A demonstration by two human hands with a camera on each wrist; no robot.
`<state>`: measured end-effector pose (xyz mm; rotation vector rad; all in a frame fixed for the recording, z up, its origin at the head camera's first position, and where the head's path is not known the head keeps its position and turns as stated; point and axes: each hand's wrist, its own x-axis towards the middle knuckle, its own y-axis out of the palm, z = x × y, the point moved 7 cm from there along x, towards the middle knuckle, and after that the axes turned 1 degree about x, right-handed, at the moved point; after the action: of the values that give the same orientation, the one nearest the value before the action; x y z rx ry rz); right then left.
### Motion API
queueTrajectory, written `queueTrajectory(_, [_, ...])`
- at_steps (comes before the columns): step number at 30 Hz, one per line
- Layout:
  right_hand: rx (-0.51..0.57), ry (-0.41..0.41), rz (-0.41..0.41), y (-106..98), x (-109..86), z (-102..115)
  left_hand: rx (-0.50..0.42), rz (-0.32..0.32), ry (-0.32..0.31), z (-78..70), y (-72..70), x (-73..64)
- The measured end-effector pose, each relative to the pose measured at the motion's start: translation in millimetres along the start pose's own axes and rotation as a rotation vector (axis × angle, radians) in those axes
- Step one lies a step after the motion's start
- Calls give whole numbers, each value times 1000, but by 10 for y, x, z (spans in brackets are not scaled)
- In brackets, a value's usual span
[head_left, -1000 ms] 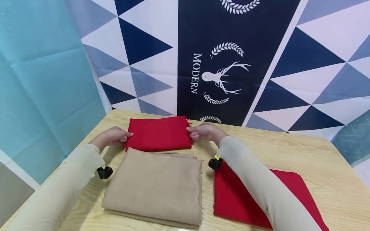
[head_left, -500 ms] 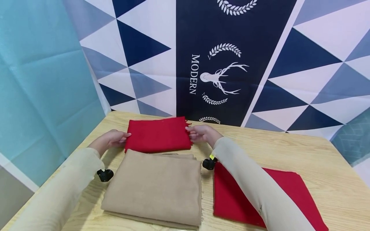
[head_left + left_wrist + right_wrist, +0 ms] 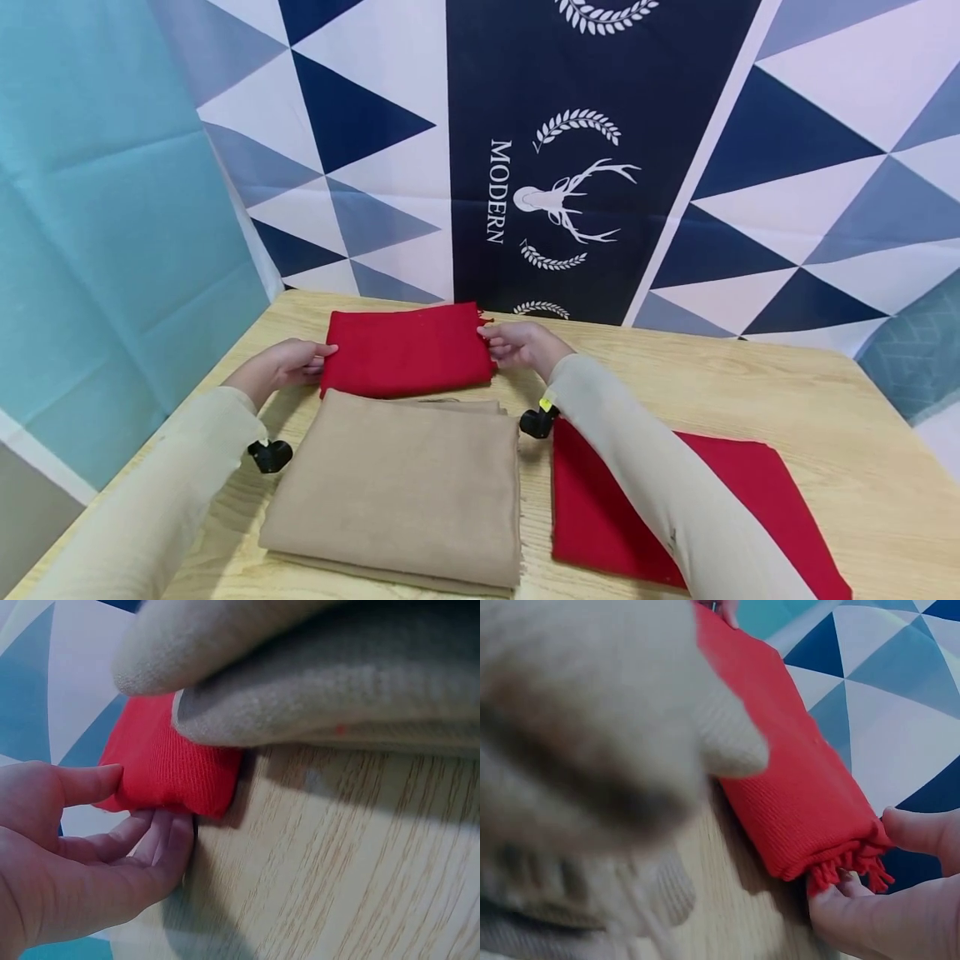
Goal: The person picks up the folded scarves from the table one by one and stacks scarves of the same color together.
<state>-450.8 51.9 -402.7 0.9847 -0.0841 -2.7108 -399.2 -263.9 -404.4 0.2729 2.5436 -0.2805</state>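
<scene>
A folded red scarf lies at the far edge of the table, with fringe on its right end. My left hand pinches its left end; in the left wrist view the thumb is on top and the fingers are underneath. At the fringed end my right hand pinches the scarf between thumb and fingers. Just in front of it sits a larger folded beige scarf, which neither hand touches. Beige cloth covers part of the red scarf in both wrist views.
Another folded red cloth lies at the front right of the wooden table, partly under my right forearm. A patterned curtain hangs right behind the table, and a light blue sheet closes off the left side.
My right wrist has shifted slightly to the left, while both hands keep their places at the red scarf's ends. The whole head view has drifted a little. The cloths look unmoved.
</scene>
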Motion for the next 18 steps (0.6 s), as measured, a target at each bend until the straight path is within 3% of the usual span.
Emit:
queueTrajectory(5, [40,36,2,45,19,-49,43,15,29,-19,24,23])
queueTrajectory(8, [56,44,17,-13,334,-105,51,13,28,6,3,1])
queueTrajectory(12, [66,62,79,-168,1089,-199,49,16,13,54,-53,-39])
queueTrajectory(15, [56,58,41,-254,1308,-214,64,26,12,41,-29,-31])
queueTrajectory(18, [33,31,1,-331,1288,-188,72,25,9,-6,32,4])
